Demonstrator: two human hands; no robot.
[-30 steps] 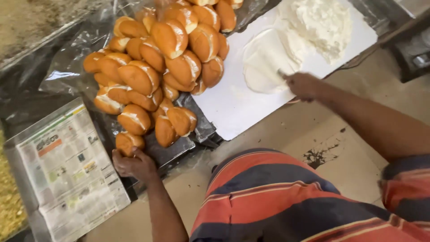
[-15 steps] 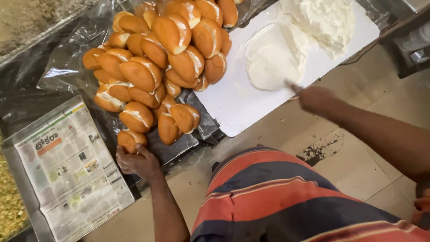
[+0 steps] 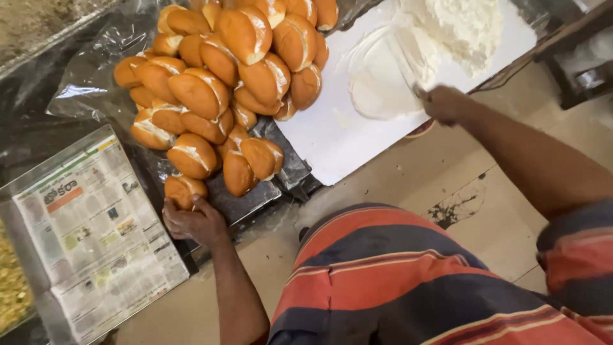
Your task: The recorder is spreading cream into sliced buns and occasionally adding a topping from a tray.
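A heap of golden-brown split buns (image 3: 223,83) lies on crinkled clear plastic over a dark tray. My left hand (image 3: 191,220) grips one bun (image 3: 182,190) at the heap's near edge. My right hand (image 3: 444,102) is closed on a thin spreading blade (image 3: 408,76) whose tip rests in a smear of white cream (image 3: 383,70) on a white board (image 3: 332,144). A larger mound of cream (image 3: 460,25) sits at the board's far end.
A metal tray lined with newspaper (image 3: 96,236) stands at the left, with yellow crumbly food (image 3: 9,281) beside it. A dark object (image 3: 587,64) sits at the right edge. My striped shirt (image 3: 396,281) fills the foreground above a tan floor (image 3: 460,172).
My right hand has shifted slightly along the cream smear at the board's edge. My left hand stays on the same bun at the heap's near edge.
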